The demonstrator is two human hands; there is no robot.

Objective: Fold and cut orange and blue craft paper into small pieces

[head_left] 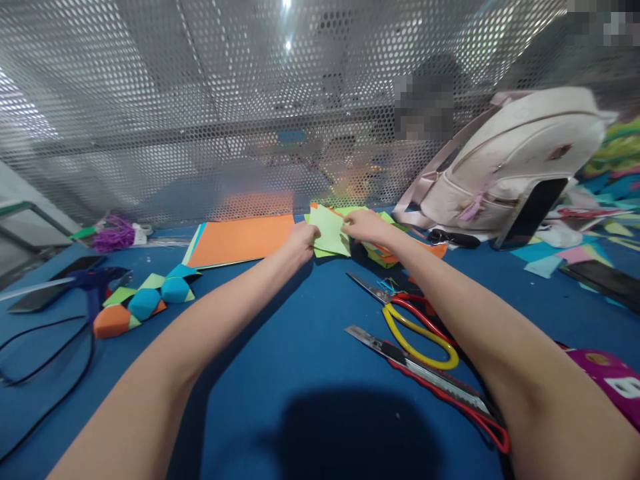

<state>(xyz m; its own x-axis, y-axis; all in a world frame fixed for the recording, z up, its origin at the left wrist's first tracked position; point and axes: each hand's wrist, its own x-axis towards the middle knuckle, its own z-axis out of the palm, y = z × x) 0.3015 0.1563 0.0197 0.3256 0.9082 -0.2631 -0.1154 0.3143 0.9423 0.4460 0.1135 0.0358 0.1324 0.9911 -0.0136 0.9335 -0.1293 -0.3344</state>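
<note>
Between my hands, at the back of the blue table, is a light green paper sheet (330, 230). Its left edge is pinched by my left hand (304, 239), while my right hand (363, 225) grips the right edge. More green and orange paper pieces (383, 256) lie under and beside my right hand. To the left of my left hand rests a stack of orange sheets (245, 241) with other colours peeking out beneath. Scissors (420, 333) with yellow and red handles and a red-edged box cutter (430, 377) lie nearer to me, beside my right forearm.
A perforated metal panel (225, 127) rises behind the table (270, 373). At left are a glue gun (93, 283) with its cable and folded paper shapes (145, 303). Purple string (114, 233) sits behind them. A pale backpack (515, 160) and a phone (533, 212) stand at right, near paper scraps.
</note>
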